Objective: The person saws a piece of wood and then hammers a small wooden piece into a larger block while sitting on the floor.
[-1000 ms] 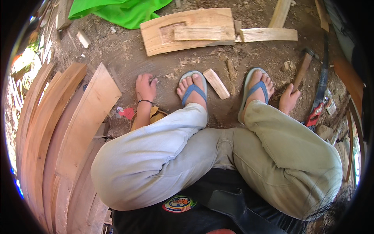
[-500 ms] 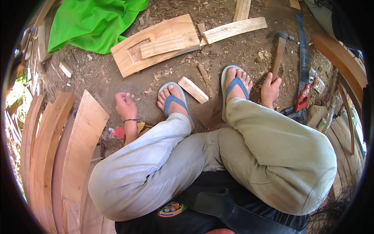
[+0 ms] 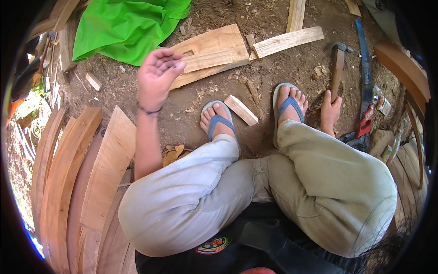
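My left hand (image 3: 157, 77) is raised over the ground, in front of the near left part of a broad wooden board (image 3: 223, 39). Its fingers are curled toward the thumb, and a small dark thing seems to show at the fingertips, too small to name. A thin wooden strip (image 3: 210, 59) lies on that board, beside a shallow recess. On the right, my right hand (image 3: 330, 109) grips the lower end of the wooden handle of a claw hammer (image 3: 337, 68). The hammer's metal head points away from me, close to the ground.
A handsaw (image 3: 366, 77) with a red handle lies right of the hammer. Green cloth (image 3: 123, 29) is spread at the far left. Curved timber pieces (image 3: 68, 169) stand along my left side. A short wood block (image 3: 241, 110) lies between my sandalled feet.
My left hand has risen from near the ground beside my left foot and moved forward, toward the board. My right hand still holds the hammer. The whole view has shifted slightly.
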Available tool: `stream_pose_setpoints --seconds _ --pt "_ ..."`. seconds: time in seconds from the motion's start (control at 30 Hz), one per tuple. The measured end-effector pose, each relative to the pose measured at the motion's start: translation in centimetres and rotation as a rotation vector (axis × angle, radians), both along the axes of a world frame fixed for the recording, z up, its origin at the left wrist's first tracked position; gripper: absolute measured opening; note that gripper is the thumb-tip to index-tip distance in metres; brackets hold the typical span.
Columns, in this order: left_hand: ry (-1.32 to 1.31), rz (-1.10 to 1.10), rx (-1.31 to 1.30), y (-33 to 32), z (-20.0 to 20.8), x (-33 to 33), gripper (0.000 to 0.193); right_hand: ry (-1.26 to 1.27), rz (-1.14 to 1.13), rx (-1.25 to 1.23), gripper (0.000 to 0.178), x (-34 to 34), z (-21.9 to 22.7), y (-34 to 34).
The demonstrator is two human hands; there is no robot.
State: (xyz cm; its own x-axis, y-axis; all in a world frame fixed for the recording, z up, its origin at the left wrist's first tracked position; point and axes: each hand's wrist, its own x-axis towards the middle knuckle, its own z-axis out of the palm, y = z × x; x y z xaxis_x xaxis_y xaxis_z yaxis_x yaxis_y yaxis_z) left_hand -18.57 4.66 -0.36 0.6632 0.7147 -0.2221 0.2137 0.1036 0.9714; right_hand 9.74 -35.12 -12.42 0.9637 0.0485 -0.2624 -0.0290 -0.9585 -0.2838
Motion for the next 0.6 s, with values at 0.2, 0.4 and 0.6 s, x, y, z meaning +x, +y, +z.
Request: stream_pose_setpoints --seconds 0.2,0.4,0.6 --pt "0.16 0.145 -0.086 -4.7 -3.9 4.5 0.021 0.244 0.059 0.601 0.028 0.5 1.9 -0.8" --pt "0.167 0.1 0.016 -5.2 -5.8 6.6 0.019 0.558 0.256 1.106 0.027 -1.2 8.7 7.0" --pt "0.095 0.11 -0.115 -5.7 -7.0 6.7 0.023 0.864 0.493 1.098 0.039 -1.0 12.8 11.3"
